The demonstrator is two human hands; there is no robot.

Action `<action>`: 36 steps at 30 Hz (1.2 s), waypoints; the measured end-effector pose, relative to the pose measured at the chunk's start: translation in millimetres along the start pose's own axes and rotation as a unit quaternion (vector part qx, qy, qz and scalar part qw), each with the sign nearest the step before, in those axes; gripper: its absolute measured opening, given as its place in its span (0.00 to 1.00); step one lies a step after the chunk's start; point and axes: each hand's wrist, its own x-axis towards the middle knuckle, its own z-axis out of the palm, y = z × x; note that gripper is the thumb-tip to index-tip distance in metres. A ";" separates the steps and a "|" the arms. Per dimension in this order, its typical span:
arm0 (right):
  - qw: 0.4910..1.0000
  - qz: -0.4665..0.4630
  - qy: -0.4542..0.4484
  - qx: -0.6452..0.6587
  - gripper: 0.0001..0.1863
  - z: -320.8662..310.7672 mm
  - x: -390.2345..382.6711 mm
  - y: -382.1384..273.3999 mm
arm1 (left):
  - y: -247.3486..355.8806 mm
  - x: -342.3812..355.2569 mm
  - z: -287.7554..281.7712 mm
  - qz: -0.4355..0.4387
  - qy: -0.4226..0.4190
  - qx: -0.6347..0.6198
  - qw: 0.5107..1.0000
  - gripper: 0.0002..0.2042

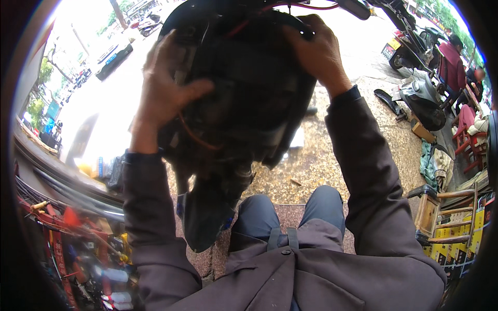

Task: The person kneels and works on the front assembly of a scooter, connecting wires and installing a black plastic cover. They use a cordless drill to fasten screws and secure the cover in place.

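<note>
A scooter stands in front of me, its black plastic body [249, 88] dark and partly blurred, with a dark mudguard-like part [207, 223] reaching down towards my legs. My left hand [163, 90] grips the body's left side, thumb laid over the inner edge and fingers along the outside. On the far right edge, my right hand [319, 54] is closed round the rim, its thumb inside. An orange-brown wire [197, 136] hangs near the left thumb. A red cable [316, 7] crosses at the top. Deep shadow hides the body's inner details.
Tools and red-handled items [78, 259] crowd the lower left. A wooden chair [441, 215] stands at right, beside yellow boxes [456, 249]. Farther right are a parked silver-grey scooter [423, 98] and seated people [454, 65]. A car [114, 58] is at far left.
</note>
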 end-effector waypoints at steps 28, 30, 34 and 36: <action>0.947 -0.267 -0.086 -0.158 0.44 10.6 -53.1 -46.1 | -24.3 -3.1 15.5 0.086 0.072 0.027 0.993 0.43; 0.952 -0.261 -0.077 -0.142 0.44 10.7 -53.1 -40.4 | -22.0 0.4 15.5 0.092 0.066 0.006 0.994 0.41; 0.958 -0.253 -0.063 -0.120 0.44 16.2 -51.1 -35.5 | -13.9 6.1 14.9 0.093 0.048 -0.049 0.993 0.38; 0.957 -0.257 -0.065 -0.117 0.44 17.1 -50.7 -35.5 | -8.9 3.9 14.9 0.082 0.054 -0.056 0.994 0.38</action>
